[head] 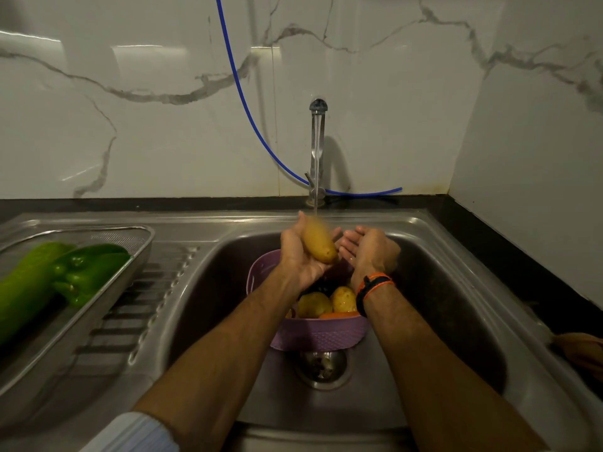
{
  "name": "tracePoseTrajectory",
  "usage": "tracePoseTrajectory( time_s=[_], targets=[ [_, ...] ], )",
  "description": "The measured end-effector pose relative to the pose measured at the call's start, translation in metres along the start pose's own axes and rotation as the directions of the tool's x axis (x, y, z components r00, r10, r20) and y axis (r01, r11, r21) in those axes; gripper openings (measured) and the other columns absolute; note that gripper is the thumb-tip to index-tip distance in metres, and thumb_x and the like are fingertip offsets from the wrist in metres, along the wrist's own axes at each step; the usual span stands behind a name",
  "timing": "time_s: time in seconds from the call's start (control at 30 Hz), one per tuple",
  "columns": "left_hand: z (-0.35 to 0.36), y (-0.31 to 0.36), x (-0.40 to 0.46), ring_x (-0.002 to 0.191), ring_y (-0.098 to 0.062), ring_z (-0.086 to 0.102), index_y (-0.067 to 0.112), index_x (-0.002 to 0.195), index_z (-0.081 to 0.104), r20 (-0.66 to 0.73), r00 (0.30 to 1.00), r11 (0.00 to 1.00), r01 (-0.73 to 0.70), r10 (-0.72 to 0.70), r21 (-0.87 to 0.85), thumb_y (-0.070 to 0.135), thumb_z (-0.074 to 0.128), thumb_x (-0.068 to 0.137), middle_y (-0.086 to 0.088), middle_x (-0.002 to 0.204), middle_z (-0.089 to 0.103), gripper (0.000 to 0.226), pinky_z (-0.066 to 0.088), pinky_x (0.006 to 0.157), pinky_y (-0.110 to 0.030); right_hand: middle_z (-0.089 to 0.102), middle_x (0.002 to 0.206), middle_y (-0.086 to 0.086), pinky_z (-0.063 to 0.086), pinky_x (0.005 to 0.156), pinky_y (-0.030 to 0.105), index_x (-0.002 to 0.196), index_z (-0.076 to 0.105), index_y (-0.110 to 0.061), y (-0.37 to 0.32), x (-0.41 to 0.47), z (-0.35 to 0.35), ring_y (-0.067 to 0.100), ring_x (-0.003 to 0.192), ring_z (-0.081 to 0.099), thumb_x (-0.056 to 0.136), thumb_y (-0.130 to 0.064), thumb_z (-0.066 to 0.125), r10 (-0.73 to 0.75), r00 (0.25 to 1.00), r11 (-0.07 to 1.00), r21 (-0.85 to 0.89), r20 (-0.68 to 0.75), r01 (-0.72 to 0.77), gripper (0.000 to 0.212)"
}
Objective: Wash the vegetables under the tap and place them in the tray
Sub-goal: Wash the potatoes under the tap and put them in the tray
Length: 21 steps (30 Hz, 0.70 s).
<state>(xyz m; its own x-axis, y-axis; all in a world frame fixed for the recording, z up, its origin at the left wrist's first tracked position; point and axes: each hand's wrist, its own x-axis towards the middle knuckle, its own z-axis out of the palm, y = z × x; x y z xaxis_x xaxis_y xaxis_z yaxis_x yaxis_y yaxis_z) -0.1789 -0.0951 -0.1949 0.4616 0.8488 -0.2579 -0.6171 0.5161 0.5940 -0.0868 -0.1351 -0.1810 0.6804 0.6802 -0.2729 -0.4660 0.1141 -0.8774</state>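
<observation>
Water ran in a thin stream from the tap (317, 138) into the steel sink (456, 275). The left hand (298, 256) held a potato (319, 243) just under the stream, palm up, fingers curled round its far side; the potato lay lengthwise in the palm, its upper end blurred, so I judged it was being turned or rubbed. The right hand (368, 249) sat just beside it, palm cupped and fingers relaxed, gripping nothing, close to the potato's lower end but whether touching I could not tell. A dark and orange band (372, 283) was on the right wrist. Progress, as judged: partly done. On the draining board to the left, the metal tray (143, 238) already carried a green capsicum (88, 272) and a longer pale green vegetable (23, 285), the two lying against each other; presumably washed. Below the hands, a purple basket (319, 336) stood in the sink basin over the drain (321, 365), with at least two more potatoes (329, 301) and a sliver of something orange at its near rim, kind not discernible. So the held potato and the basket's contents were left to wash and move across. Potato appearance: elongated oval, yellow-tan skin, smooth, a few small dark eyes near the lower end, surface looking wet. It sat well apart from the tray.
</observation>
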Motion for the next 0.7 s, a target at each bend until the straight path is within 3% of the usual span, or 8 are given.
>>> tracePoseTrajectory(
  time_s=[0.13, 0.23, 0.33, 0.4, 0.47, 0.53, 0.6, 0.7],
  targets=[
    [-0.001, -0.002, 0.000, 0.088, -0.026, 0.066, 0.010, 0.141, 0.049, -0.048, 0.998, 0.994, -0.023, 0.029, 0.110, 0.048, 0.060, 0.093, -0.014, 0.112, 0.065, 0.063, 0.056, 0.069, -0.038, 0.071, 0.063, -0.002, 0.055, 0.053, 0.023, 0.087, 0.067, -0.011, 0.001, 0.002, -0.002, 0.012, 0.061, 0.068, 0.092, -0.012, 0.052, 0.045, 0.995, 0.997, -0.070, 0.093, -0.039, 0.016],
    [-0.014, -0.001, 0.000, 0.093, -0.027, 0.069, 0.008, 0.129, 0.059, -0.125, 0.980, 0.940, -0.110, 0.158, 0.324, 0.038, 0.069, 0.089, -0.014, 0.115, 0.069, 0.050, 0.057, 0.070, -0.037, 0.075, 0.076, 0.003, 0.059, 0.063, 0.030, 0.092, 0.067, -0.010, 0.006, 0.002, -0.002, 0.018, 0.070, 0.070, 0.093, -0.016, 0.053, 0.090, 0.972, 0.979, -0.198, 0.219, -0.046, 0.016],
    [-0.025, 0.008, -0.011, 0.096, -0.029, 0.070, 0.014, 0.122, 0.060, -0.207, 0.934, 0.846, -0.150, 0.290, 0.511, 0.028, 0.075, 0.086, -0.016, 0.114, 0.069, 0.041, 0.058, 0.069, -0.037, 0.074, 0.081, 0.005, 0.059, 0.058, 0.031, 0.091, 0.069, -0.010, 0.009, -0.003, 0.007, 0.020, 0.071, 0.071, 0.093, -0.018, 0.056, 0.084, 0.955, 0.944, -0.329, 0.286, 0.015, 0.015],
    [-0.031, 0.016, -0.020, 0.098, -0.030, 0.069, 0.021, 0.121, 0.059, -0.253, 0.894, 0.761, -0.136, 0.370, 0.634, 0.029, 0.077, 0.082, -0.015, 0.113, 0.067, 0.044, 0.060, 0.066, -0.037, 0.075, 0.080, 0.004, 0.061, 0.061, 0.034, 0.094, 0.072, -0.008, 0.012, -0.006, 0.011, 0.020, 0.072, 0.071, 0.091, -0.019, 0.059, 0.029, 0.943, 0.883, -0.451, 0.332, 0.132, 0.017],
    [-0.037, 0.027, -0.030, 0.100, -0.032, 0.067, 0.027, 0.117, 0.058, -0.283, 0.846, 0.650, -0.096, 0.453, 0.754, 0.031, 0.077, 0.076, -0.014, 0.115, 0.064, 0.046, 0.062, 0.070, -0.041, 0.074, 0.080, 0.004, 0.062, 0.066, 0.037, 0.091, 0.073, -0.012, 0.018, -0.011, 0.011, 0.018, 0.073, 0.071, 0.088, -0.017, 0.059, -0.039, 0.905, 0.759, -0.577, 0.424, 0.303, 0.015],
    [-0.041, 0.037, -0.042, 0.101, -0.032, 0.064, 0.029, 0.113, 0.057, -0.221, 0.806, 0.412, -0.030, 0.549, 0.911, 0.028, 0.076, 0.077, -0.011, 0.113, 0.063, 0.041, 0.061, 0.079, -0.044, 0.073, 0.084, 0.003, 0.061, 0.074, 0.042, 0.087, 0.071, -0.020, 0.025, -0.018, 0.010, 0.021, 0.080, 0.070, 0.086, -0.018, 0.058, -0.027, 0.829, 0.581, -0.666, 0.559, 0.468, 0.013],
    [-0.044, 0.049, -0.057, 0.101, -0.029, 0.062, 0.029, 0.111, 0.058, -0.114, 0.773, 0.134, 0.037, 0.625, 0.990, 0.023, 0.074, 0.077, -0.009, 0.112, 0.064, 0.038, 0.057, 0.089, -0.044, 0.071, 0.093, 0.002, 0.057, 0.083, 0.043, 0.088, 0.068, -0.024, 0.030, -0.027, 0.011, 0.023, 0.089, 0.066, 0.082, -0.018, 0.058, 0.048, 0.739, 0.364, -0.700, 0.672, 0.614, 0.013],
    [-0.046, 0.063, -0.081, 0.100, -0.028, 0.063, 0.023, 0.113, 0.063, -0.003, 0.752, -0.102, 0.094, 0.659, 0.990, 0.021, 0.071, 0.076, -0.007, 0.107, 0.068, 0.038, 0.053, 0.088, -0.036, 0.069, 0.103, 0.007, 0.053, 0.083, 0.039, 0.101, 0.067, -0.017, 0.036, -0.040, 0.015, 0.028, 0.095, 0.063, 0.080, -0.022, 0.058, 0.180, 0.617, -0.015, -0.625, 0.766, 0.781, 0.023]
  ],
)
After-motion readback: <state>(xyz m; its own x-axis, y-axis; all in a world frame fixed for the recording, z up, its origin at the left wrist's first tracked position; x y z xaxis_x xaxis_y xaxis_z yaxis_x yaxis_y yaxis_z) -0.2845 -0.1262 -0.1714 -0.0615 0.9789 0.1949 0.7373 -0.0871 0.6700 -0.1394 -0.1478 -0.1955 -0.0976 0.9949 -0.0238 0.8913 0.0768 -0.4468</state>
